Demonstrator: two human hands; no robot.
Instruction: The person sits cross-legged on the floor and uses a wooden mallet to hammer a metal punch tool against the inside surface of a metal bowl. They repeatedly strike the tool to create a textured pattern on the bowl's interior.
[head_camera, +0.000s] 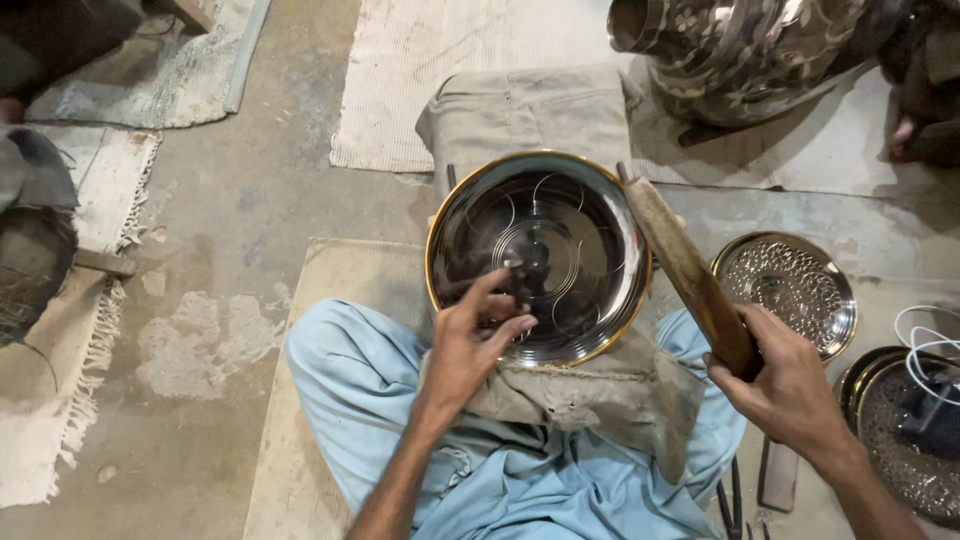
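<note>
Head view: left fingers (505, 300) pinch a small tool on the plate (580, 215); right fingers (748, 372) grip a mallet (685, 265).

Left hand (478, 335) pinching small tool, perhaps, on plate (590, 215); right hand (785, 385) gripping mallet (690, 275).

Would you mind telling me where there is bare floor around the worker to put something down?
The widest bare patch is the concrete floor between the fringed rug and the steel plate. It is crowded to the right: the right hand holds a wooden mallet beside an engraved plate, and the left hand rests on the steel plate.
</note>
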